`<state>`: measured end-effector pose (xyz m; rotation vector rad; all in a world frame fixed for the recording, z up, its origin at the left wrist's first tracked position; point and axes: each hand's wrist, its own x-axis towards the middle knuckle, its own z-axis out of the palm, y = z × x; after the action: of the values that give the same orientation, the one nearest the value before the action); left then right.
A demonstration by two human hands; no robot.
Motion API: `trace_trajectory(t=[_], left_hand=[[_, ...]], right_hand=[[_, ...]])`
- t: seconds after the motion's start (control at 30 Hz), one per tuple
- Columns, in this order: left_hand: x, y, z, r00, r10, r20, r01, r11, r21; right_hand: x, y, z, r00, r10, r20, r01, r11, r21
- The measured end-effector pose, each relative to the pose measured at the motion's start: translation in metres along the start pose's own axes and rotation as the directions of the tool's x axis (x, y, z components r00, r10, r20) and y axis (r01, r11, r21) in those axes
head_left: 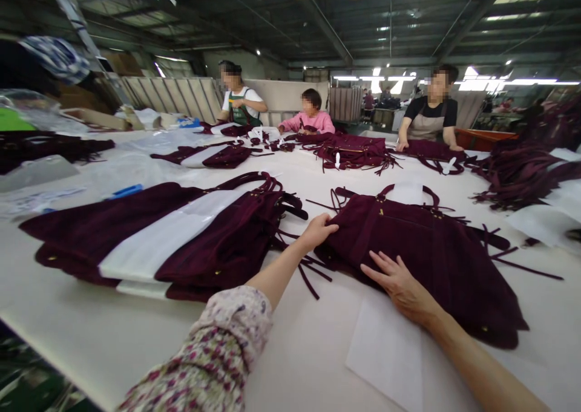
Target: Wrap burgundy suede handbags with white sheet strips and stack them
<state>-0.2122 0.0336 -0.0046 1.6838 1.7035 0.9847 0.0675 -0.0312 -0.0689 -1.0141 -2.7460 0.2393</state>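
Observation:
A dark maroon handbag lies flat on the white table before me, its handles pointing away. My left hand grips the bag's left upper edge, fingers curled over the fabric. Spread flat on the bag's front is my right hand, with its fingers apart. A white paper sheet runs out from under the bag toward me, and another white piece shows between the handles. To the left lies a stack of similar maroon bags, wrapped across by a white paper band.
Beyond lie more maroon bags, with a pile of them at right. A blue tool and clear plastic are at left. Three people work across the table. The near table edge is at lower left.

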Motion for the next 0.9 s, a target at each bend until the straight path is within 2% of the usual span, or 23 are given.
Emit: trace_trajectory(t=[0.17,0.37,0.47,0.6,0.73,0.77,0.83,0.9], left_hand=[[-0.013,-0.026,0.014,0.984,-0.066,-0.167,0.055,0.996,-0.073],[-0.025,-0.031,0.022,0.952,-0.089,-0.294,0.078,0.996,-0.052],[-0.032,-0.028,0.021,0.943,-0.069,-0.326,0.080,0.997,0.021],[-0.047,-0.022,0.021,0.939,0.019,-0.345,0.057,0.977,0.207],[-0.057,-0.014,0.019,0.945,0.129,-0.299,-0.005,0.924,0.383],[-0.055,-0.010,0.017,0.950,0.193,-0.244,-0.062,0.885,0.461],[-0.045,0.002,0.013,0.949,0.308,-0.061,-0.209,0.765,0.609],[-0.024,0.019,0.010,0.933,0.344,0.103,-0.320,0.665,0.675]], right_hand=[[0.000,-0.001,-0.002,1.000,-0.008,-0.006,0.008,1.000,-0.008],[-0.001,-0.003,-0.003,0.999,-0.025,-0.031,0.025,1.000,-0.010],[-0.002,-0.004,-0.005,0.999,-0.028,-0.024,0.028,1.000,-0.003],[-0.002,-0.005,-0.010,0.999,-0.044,-0.005,0.044,0.999,0.011],[-0.001,-0.006,-0.013,0.998,-0.054,0.012,0.053,0.998,0.026],[-0.001,-0.006,-0.013,0.998,-0.056,0.017,0.056,0.998,0.030],[0.000,-0.006,-0.013,0.998,-0.059,0.022,0.058,0.998,0.032],[0.000,-0.006,-0.013,0.998,-0.059,0.022,0.058,0.998,0.026]])
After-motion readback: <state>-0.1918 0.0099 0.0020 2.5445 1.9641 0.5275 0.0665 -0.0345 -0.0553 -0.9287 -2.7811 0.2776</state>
